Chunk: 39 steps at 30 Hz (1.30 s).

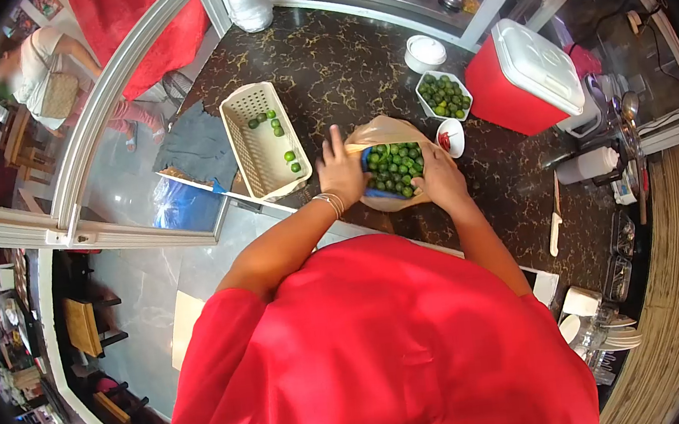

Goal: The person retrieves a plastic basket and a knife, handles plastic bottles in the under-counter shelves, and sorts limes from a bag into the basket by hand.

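Observation:
Small green limes (395, 167) fill a blue-lined opening in a tan bag (381, 130) on the dark counter in front of me. My left hand (341, 172) is at the bag's left side, fingers stretched out and apart, thumb towards the limes. On the opposite side, my right hand (441, 176) grips the bag's edge with its thumb over the rim; its other fingers are partly hidden. Left of the bag stands a cream perforated basket (248, 159) with several limes in it.
A white bowl of limes (444, 95), a small cup with red pieces (451, 139) and a lidded white tub (425, 52) stand to the right. Beyond are a red cooler (508, 82) and a knife (555, 222). A person (52, 77) is behind the glass at left.

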Available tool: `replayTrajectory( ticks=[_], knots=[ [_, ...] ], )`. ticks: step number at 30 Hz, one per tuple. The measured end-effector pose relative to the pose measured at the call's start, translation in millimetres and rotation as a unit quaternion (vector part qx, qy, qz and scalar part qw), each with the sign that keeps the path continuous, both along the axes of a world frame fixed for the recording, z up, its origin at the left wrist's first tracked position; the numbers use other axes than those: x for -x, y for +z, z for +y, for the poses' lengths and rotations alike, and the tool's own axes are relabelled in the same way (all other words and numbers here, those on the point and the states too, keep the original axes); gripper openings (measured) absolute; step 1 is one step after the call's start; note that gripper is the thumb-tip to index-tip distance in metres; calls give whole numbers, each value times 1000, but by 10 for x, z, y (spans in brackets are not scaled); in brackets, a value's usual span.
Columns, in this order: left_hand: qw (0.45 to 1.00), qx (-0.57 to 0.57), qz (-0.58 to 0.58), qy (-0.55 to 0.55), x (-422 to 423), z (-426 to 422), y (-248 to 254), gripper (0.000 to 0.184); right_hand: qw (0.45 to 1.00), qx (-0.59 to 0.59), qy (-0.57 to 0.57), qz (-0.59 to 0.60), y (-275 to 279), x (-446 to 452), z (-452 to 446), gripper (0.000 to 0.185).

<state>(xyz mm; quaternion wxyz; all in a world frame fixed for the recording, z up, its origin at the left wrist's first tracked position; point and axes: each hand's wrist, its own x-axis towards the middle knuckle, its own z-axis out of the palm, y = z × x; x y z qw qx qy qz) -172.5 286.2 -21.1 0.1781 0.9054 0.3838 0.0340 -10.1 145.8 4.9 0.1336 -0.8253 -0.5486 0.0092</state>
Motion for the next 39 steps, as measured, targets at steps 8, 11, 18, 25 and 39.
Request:
replayTrajectory(
  ticks=[8, 11, 18, 25, 39],
  knots=[
    [955, 213, -202, -46, 20, -54, -430, 85, 952, -153, -257, 71, -561, 174, -236, 61],
    [930, 173, -307, -105, -120, 38, -350, 76, 866, -97, -335, 359, -976, 50, 9, 60],
    [920, 321, -222, -43, -203, 377, 263, 70, 755, -216, -218, 580, -410, -178, 385, 37],
    [937, 245, -232, -89, 62, 316, -501, 83, 706, -167, -340, 598, -370, -233, 98, 32],
    [933, 249, -252, -62, 61, -72, -221, 122, 699, -205, -260, 634, -538, -349, -171, 33]
  ],
)
